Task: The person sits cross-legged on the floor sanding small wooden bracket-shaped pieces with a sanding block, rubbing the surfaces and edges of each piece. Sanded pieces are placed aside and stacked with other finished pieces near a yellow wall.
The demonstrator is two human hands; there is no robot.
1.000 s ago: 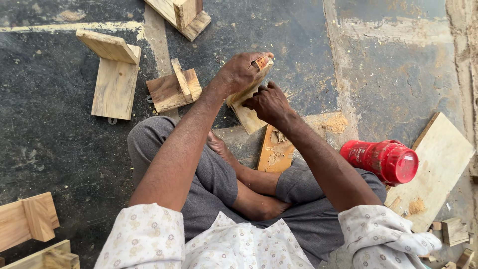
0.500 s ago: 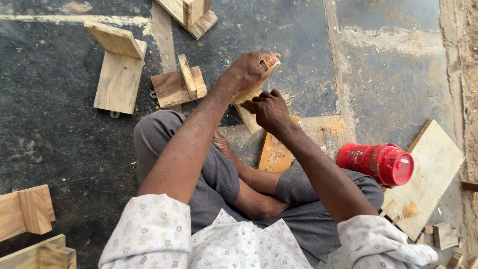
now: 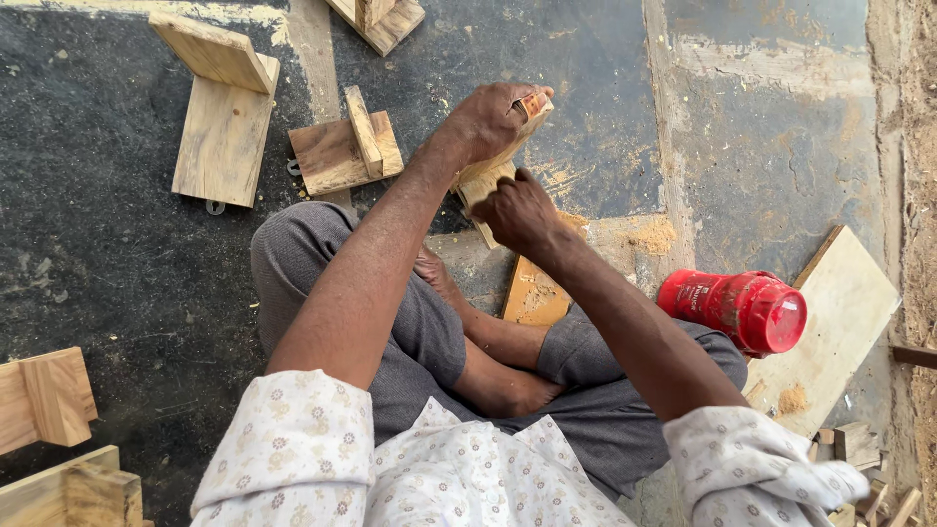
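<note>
Hands busy over dark floor (image 3: 117,273). Left hand (image 3: 493,119) grips top of small wood piece (image 3: 485,178). Right hand (image 3: 517,210) clenched on its lower part. Red jar (image 3: 737,307) lies beside right knee.

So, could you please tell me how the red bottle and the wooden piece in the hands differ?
The red bottle is plastic, round and lies on its side on a pale board, untouched. The wooden piece is flat, pale and raised above the floor, gripped by the left hand and the right hand. Both are close in front of the seated person.
</note>
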